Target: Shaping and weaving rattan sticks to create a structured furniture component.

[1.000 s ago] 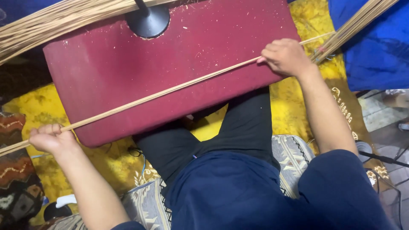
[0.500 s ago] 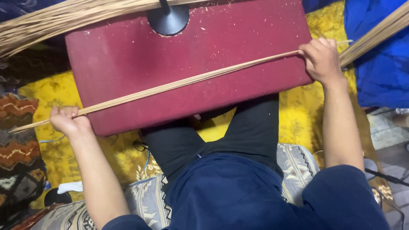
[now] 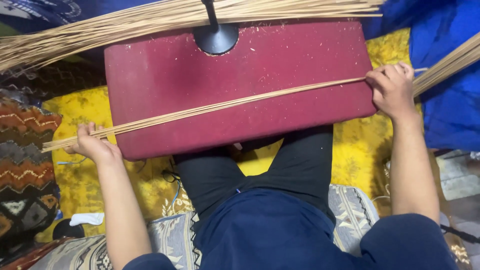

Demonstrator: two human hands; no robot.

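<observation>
Both hands grip a thin bundle of reeds [image 3: 225, 104] at its ends, left hand [image 3: 92, 145] and right hand [image 3: 392, 87] clenched, stretching it between them across the red board [image 3: 250, 55]; light, springy, likely brittle.

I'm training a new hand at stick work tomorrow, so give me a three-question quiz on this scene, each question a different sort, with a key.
1. True or false: the left hand and the right hand grip opposite ends of one thin bundle of sticks.
2. What does the bundle lie across? A) the blue cloth B) the red board C) the patterned cushion
3. Fill in: the big loose heap of sticks lies along the board's ____ edge, by the black round base.

Key: 1 true. 2 B, the red board. 3 far.
</observation>
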